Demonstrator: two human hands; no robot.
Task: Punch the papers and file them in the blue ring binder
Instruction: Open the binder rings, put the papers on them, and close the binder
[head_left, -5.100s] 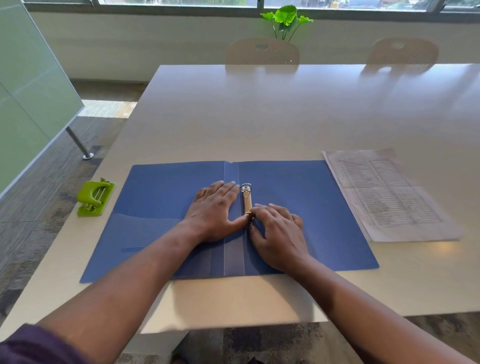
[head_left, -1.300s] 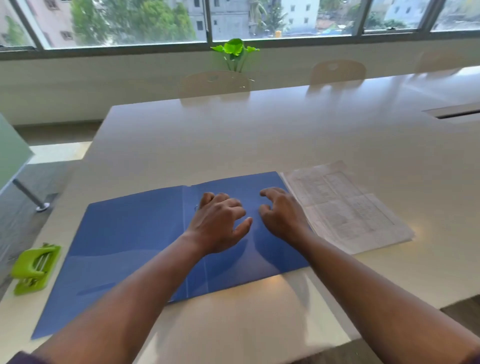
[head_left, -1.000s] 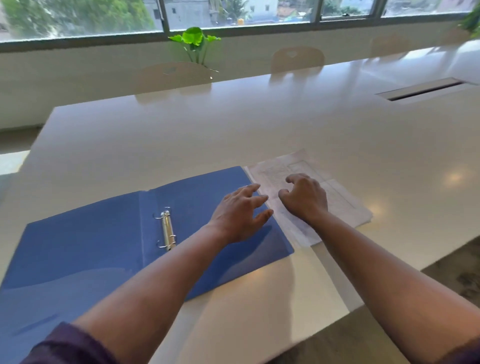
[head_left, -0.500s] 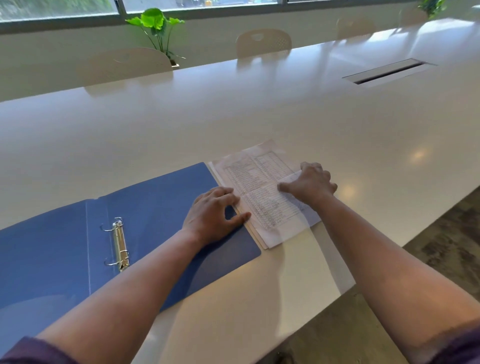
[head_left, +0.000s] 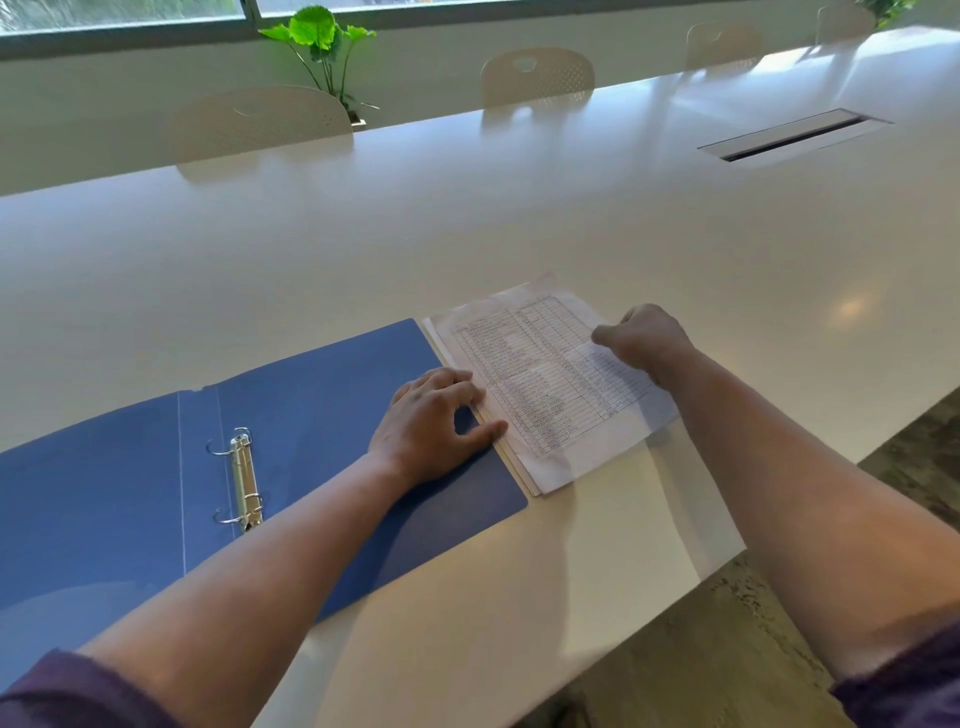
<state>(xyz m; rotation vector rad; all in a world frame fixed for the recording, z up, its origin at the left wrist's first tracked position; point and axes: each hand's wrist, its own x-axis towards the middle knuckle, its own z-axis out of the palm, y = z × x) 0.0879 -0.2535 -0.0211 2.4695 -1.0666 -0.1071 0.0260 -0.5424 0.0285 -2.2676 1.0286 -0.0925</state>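
Long white table (head_left: 519, 218), pale chairs (head_left: 537, 78) behind, leafy plant (head_left: 317, 36) under the window (head_left: 119, 13), patterned carpet (head_left: 727, 670).

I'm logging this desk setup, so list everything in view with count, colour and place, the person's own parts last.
blue ring binder: one, blue, lying open on the table at left.
ring mechanism: one, silver, on the binder's spine, rings open.
papers: one stack, white with printed tables, right of the binder.
table: one, white, fills the view.
cable slot: one, grey, in the table at far right.
chairs: at least three, beige, behind the table.
plant: one, green, by the window.
left hand: on the binder's right edge, fingertips at the papers.
right hand: lifting the top sheet's right edge.
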